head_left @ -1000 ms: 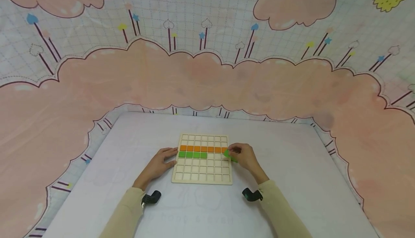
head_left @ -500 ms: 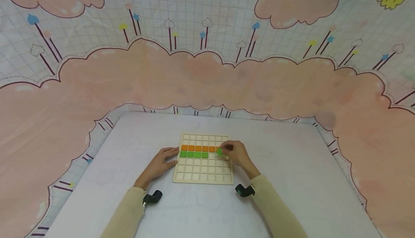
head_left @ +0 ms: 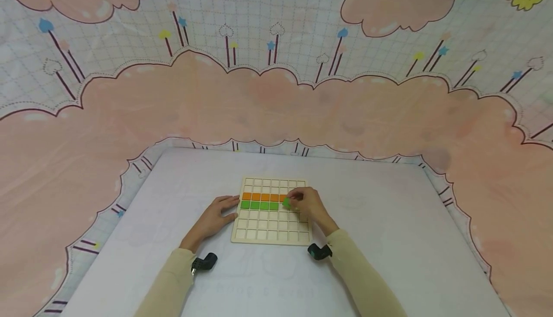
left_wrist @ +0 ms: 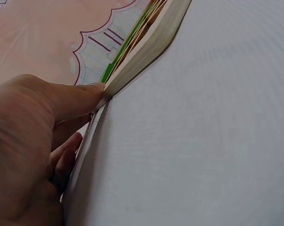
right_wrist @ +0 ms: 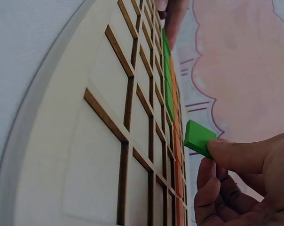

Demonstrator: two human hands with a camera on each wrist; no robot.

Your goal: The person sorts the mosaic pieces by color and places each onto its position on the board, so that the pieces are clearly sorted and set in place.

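Observation:
A wooden grid board (head_left: 271, 242) lies on the white table. Orange tiles (head_left: 261, 197) fill part of one row, with several green tiles (head_left: 259, 205) in the row just nearer, starting at the left. My right hand (head_left: 308, 204) pinches a loose green square tile (right_wrist: 199, 137) between thumb and fingers. That tile is above the board, tilted, just right of the laid green ones. My left hand (head_left: 213, 218) rests at the board's left edge, fingers extended; the left wrist view shows its thumb (left_wrist: 81, 100) touching the edge. Part of the orange row is hidden behind my right hand.
A white sheet (head_left: 367, 197) covers the table around the board. Behind it hangs a printed cloth (head_left: 276, 110) with pink clouds. Black wrist cameras (head_left: 319, 251) sit at both sleeve cuffs.
My right hand has moved left across the board with the green tile, from the right edge to near the end of the green row. The left hand has stayed in place.

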